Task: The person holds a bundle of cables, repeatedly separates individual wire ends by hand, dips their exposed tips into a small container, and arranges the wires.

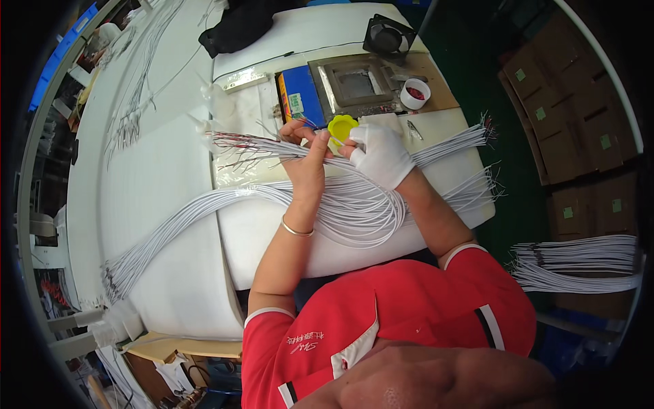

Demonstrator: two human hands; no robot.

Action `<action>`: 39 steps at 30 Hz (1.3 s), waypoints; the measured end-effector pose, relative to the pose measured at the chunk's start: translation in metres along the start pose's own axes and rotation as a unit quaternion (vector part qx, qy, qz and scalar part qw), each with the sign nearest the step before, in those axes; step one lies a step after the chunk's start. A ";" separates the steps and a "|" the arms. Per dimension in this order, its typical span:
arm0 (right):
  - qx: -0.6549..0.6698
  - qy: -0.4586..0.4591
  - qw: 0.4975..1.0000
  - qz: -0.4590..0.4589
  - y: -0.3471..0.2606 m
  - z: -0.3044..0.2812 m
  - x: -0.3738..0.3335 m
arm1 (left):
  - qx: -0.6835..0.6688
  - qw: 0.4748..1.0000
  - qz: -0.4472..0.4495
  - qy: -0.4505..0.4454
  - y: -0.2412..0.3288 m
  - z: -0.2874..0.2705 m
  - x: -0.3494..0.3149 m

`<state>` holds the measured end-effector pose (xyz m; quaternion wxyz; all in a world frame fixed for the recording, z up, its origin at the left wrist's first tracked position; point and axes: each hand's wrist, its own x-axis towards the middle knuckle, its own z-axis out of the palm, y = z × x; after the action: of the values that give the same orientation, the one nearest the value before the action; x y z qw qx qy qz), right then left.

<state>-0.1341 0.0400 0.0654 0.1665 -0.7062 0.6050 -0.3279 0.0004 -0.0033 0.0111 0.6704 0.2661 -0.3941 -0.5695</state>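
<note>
- The left hand (308, 153), bare and with a bangle at the wrist, was raised over the white bench (354, 34); its fingers were closed in a pinch on the end of a thin white cable (272, 144), thumb uppermost.
- The right hand (379, 153), in a white glove with the fingertips left bare, met the left just beside it; its fingertips were closed on the same cable end, close under a small yellow dish (343, 127) with a scalloped rim.
- The cable end lay between the two hands, near the yellow dish; from there the cable ran left to a fanned bunch whose stripped tips (228, 142) showed red and dark cores.
- A large bundle of white cables (354, 208) looped under both forearms and spread out to the bench's right edge; another sheaf (579, 262) lay well apart to the right.
- Behind the hands stood a blue box (303, 95), a grey metal tray (355, 83), a small white cup with red contents (415, 92) and a black fan (389, 37).
- To do the step well, judging from the grip: the pinch belonged close to the stripped tip, so the fine cores stayed straight and unsplayed; only one cable should have been drawn from the fan at a time; the loops below should have been kept slack, so nothing tugged at the held end; the dish was best left steady and within reach.
</note>
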 end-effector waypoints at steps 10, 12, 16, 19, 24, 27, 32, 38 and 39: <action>0.020 0.072 0.996 -0.038 -0.001 0.009 -0.003 | 0.020 0.996 -0.080 -0.031 -0.007 -0.010 0.000; 0.046 0.072 0.996 -0.019 0.002 0.013 -0.005 | 0.006 0.994 -0.103 -0.037 -0.005 -0.010 0.000; 0.099 0.051 0.993 0.026 0.005 0.019 -0.005 | -0.073 0.984 -0.158 -0.028 -0.006 -0.010 0.000; 0.150 -0.001 0.987 0.064 0.014 0.023 -0.004 | -0.131 0.977 -0.170 -0.010 -0.014 -0.013 -0.002; 0.182 0.039 0.982 0.016 0.010 0.000 0.023 | -0.022 0.991 -0.122 -0.053 -0.012 -0.008 -0.005; 0.137 0.031 0.990 -0.017 0.001 -0.003 0.034 | 0.036 0.992 -0.090 -0.085 -0.004 -0.003 -0.005; 0.364 -0.015 0.930 0.060 0.005 0.008 0.034 | 0.042 0.992 -0.084 -0.087 -0.004 -0.005 -0.007; 0.400 -0.047 0.910 0.100 0.008 0.004 0.039 | 0.033 0.990 -0.102 -0.091 -0.001 -0.003 -0.008; 0.399 -0.047 0.910 0.101 0.004 0.001 0.041 | 0.045 0.989 -0.104 -0.094 0.000 -0.003 -0.007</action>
<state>-0.1343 -0.0008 0.0726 0.4949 -0.5305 0.4831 -0.4902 0.0028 0.0032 0.0073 0.5547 0.2815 -0.4506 -0.6403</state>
